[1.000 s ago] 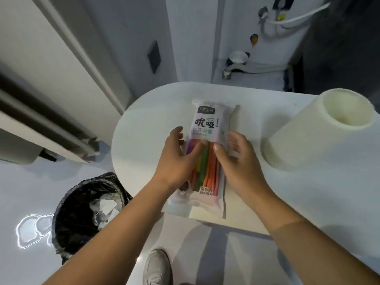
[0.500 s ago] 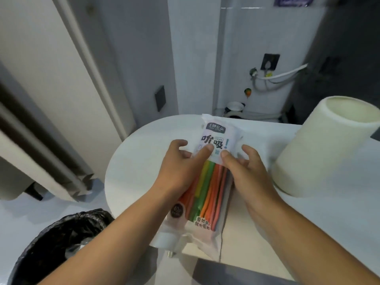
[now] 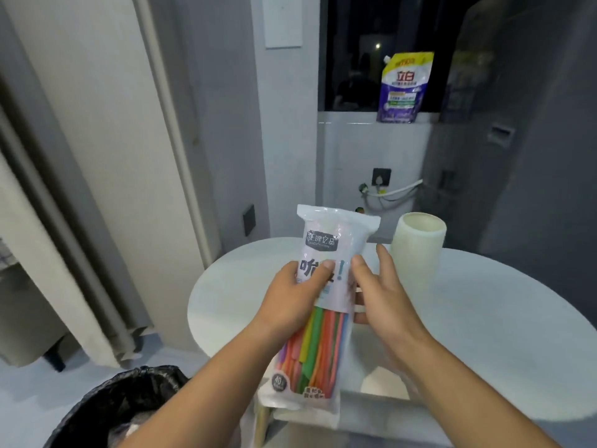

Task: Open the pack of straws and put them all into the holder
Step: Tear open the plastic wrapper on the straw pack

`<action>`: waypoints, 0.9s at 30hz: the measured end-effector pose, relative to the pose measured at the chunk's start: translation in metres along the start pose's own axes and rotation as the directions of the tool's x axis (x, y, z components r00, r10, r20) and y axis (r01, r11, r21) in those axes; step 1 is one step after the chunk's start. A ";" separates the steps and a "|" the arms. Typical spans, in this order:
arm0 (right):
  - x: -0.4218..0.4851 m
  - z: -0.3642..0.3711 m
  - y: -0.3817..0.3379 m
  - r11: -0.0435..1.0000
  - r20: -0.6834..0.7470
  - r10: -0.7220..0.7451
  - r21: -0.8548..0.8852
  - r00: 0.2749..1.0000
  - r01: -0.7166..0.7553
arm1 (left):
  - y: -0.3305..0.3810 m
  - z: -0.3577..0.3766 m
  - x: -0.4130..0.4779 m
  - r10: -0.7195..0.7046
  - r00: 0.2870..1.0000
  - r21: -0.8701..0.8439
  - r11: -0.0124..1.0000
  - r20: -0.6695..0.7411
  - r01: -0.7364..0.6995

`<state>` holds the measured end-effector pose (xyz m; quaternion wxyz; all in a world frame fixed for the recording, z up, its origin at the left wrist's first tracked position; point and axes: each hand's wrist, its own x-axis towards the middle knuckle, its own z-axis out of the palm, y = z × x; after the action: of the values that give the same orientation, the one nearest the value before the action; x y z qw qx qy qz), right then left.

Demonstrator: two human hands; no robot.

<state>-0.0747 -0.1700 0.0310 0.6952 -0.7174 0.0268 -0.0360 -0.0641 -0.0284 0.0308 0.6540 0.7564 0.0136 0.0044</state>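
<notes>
A sealed pack of straws (image 3: 326, 247), white on top with several coloured straws showing through its clear lower half, is held upright above the near edge of the white table (image 3: 484, 334). My left hand (image 3: 290, 302) grips its middle, thumb across the printed front. My right hand (image 3: 381, 295) touches the pack's right side with its fingers spread; how firmly it holds is unclear. The holder (image 3: 418, 253), a tall cream cylinder with an open top, stands upright on the table just right of and behind the pack.
A black-lined trash bin (image 3: 122, 412) sits on the floor at the lower left. A grey curtain (image 3: 80, 221) hangs at the left. A purple detergent pouch (image 3: 402, 88) stands on the ledge behind the table.
The pack has been lifted off the table and tilted upright in both hands. The camera has tipped upward, showing more of the wall and ledge.
</notes>
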 end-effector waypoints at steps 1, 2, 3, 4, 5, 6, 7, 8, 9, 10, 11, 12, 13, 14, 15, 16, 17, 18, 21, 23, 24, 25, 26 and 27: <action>-0.006 -0.005 -0.006 0.999 -0.005 -0.034 -0.008 0.999 0.034 | 0.004 0.000 -0.007 0.013 0.999 -0.012 1.000 0.041 -0.013; -0.011 -0.009 -0.013 0.997 -0.017 -0.076 -0.018 0.997 0.076 | 0.007 -0.001 -0.013 0.015 0.997 -0.017 1.000 0.077 -0.014; -0.015 -0.015 -0.020 0.993 -0.043 -0.119 -0.032 0.992 0.117 | 0.008 -0.001 -0.017 0.022 0.994 -0.004 1.000 0.109 -0.022; -0.018 -0.021 -0.028 0.988 -0.077 -0.153 -0.042 0.985 0.150 | 0.009 -0.001 -0.022 0.033 0.990 0.027 0.999 0.135 -0.037; -0.018 -0.027 -0.035 0.982 -0.112 -0.184 -0.058 0.977 0.179 | 0.009 -0.001 -0.025 0.050 0.987 0.061 0.996 0.153 -0.059; -0.019 -0.035 -0.041 0.973 -0.141 -0.220 -0.098 0.965 0.207 | 0.009 0.001 -0.030 0.062 0.983 0.093 0.993 0.171 -0.079; -0.018 -0.043 -0.046 0.961 -0.150 -0.252 -0.153 0.956 0.229 | 0.008 0.002 -0.033 0.070 0.980 0.119 0.988 0.186 -0.093; -0.018 -0.050 -0.050 0.951 -0.141 -0.267 -0.200 0.953 0.237 | 0.007 0.002 -0.036 0.073 0.976 0.139 0.985 0.207 -0.103; -0.019 -0.057 -0.051 0.946 -0.126 -0.266 -0.227 0.956 0.233 | 0.006 0.003 -0.039 0.077 0.970 0.150 0.982 0.231 -0.114; -0.021 -0.063 -0.052 0.947 -0.106 -0.251 -0.232 0.962 0.222 | 0.005 0.003 -0.041 0.076 0.964 0.165 0.979 0.255 -0.120; -0.022 -0.069 -0.051 0.950 -0.084 -0.229 -0.235 0.970 0.204 | 0.003 0.002 -0.042 0.071 0.959 0.183 0.975 0.274 -0.124; -0.023 -0.073 -0.050 0.952 -0.055 -0.211 -0.238 0.976 0.192 | 0.002 0.002 -0.042 0.062 0.957 0.206 0.971 0.284 -0.124; -0.025 -0.076 -0.049 0.954 -0.019 -0.194 -0.238 0.981 0.184 | 0.001 0.001 -0.042 0.054 0.956 0.229 0.966 0.288 -0.123; -0.026 -0.079 -0.048 0.958 0.013 -0.175 -0.227 0.984 0.173 | 0.000 0.000 -0.042 0.044 0.957 0.244 0.963 0.288 -0.118; -0.026 -0.080 -0.047 0.964 0.033 -0.157 -0.211 0.987 0.161 | -0.002 0.000 -0.041 0.032 0.957 0.245 0.964 0.289 -0.106; -0.027 -0.082 -0.045 0.970 0.041 -0.142 -0.192 0.989 0.147 | -0.003 0.000 -0.040 0.019 0.956 0.240 0.966 0.294 -0.093; -0.026 -0.082 -0.043 0.976 0.042 -0.129 -0.171 0.991 0.134 | -0.004 0.002 -0.039 0.009 0.956 0.234 0.969 0.293 -0.081; -0.026 -0.083 -0.042 0.982 0.039 -0.117 -0.148 0.992 0.121 | -0.004 0.003 -0.039 0.011 0.962 0.234 0.969 0.273 -0.077; -0.028 -0.079 -0.043 0.993 0.004 -0.101 -0.060 0.995 0.101 | 0.008 0.009 -0.041 0.205 0.977 0.320 0.924 0.048 -0.210; -0.031 -0.076 -0.049 0.991 -0.024 -0.131 -0.022 0.991 0.130 | 0.029 0.016 -0.049 0.375 0.926 0.320 0.883 -0.044 -0.342; -0.033 -0.074 -0.052 0.985 -0.040 -0.170 -0.023 0.985 0.169 | 0.041 0.020 -0.053 0.422 0.905 0.284 0.875 -0.052 -0.392; -0.035 -0.073 -0.057 0.973 -0.063 -0.230 -0.036 0.971 0.228 | 0.055 0.024 -0.057 0.455 0.889 0.237 0.870 -0.047 -0.432; -0.037 -0.071 -0.062 0.951 -0.090 -0.307 -0.058 0.948 0.302 | 0.066 0.028 -0.059 0.476 0.878 0.197 0.866 -0.047 -0.459; -0.039 -0.070 -0.067 0.920 -0.114 -0.389 -0.094 0.914 0.380 | 0.076 0.031 -0.060 0.496 0.866 0.169 0.861 -0.060 -0.481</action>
<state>-0.1206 -0.2338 0.0999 0.6458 -0.7285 -0.0683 -0.2181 -0.1225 -0.0719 0.1026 0.5719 0.7803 -0.1450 0.2073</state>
